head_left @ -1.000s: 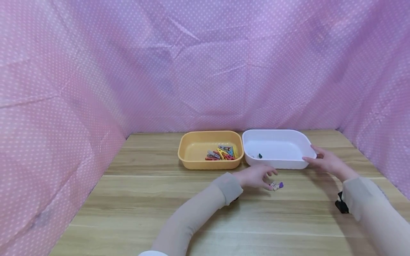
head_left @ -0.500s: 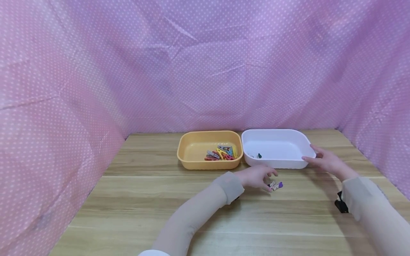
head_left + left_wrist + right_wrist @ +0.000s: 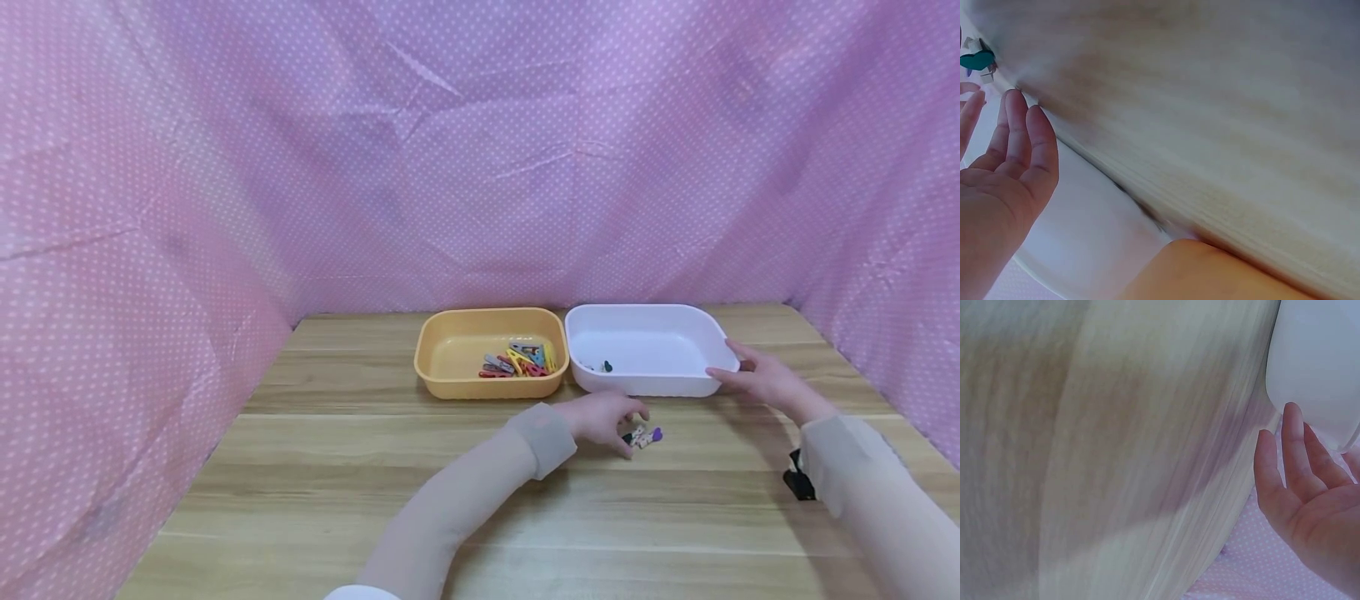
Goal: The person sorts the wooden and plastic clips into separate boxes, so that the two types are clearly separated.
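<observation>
Small pale clips (image 3: 643, 437) lie on the table in front of the white bin, one bearing a purple heart (image 3: 657, 434). A teal heart (image 3: 977, 60) on one of them shows in the left wrist view. My left hand (image 3: 602, 416) hovers beside these clips, thumb and fingers spread apart around their left side, with nothing held. At the right end of the white bin (image 3: 647, 384), my right hand (image 3: 772, 384) rests its fairly straight fingers against the outer wall. A dark green piece (image 3: 607, 366) and something pale lie inside that bin.
A yellow bin (image 3: 450, 387) stands just left of the white one, holding several colourful clothespins (image 3: 525, 360) in its right part. Both sit on the wooden table (image 3: 337, 467) near its back edge. A pink dotted cloth (image 3: 450, 167) hangs behind and at both sides.
My left thumb has drawn back slightly from the clips, so more of them shows, including a dark green part. My right hand and both bins stay in place.
</observation>
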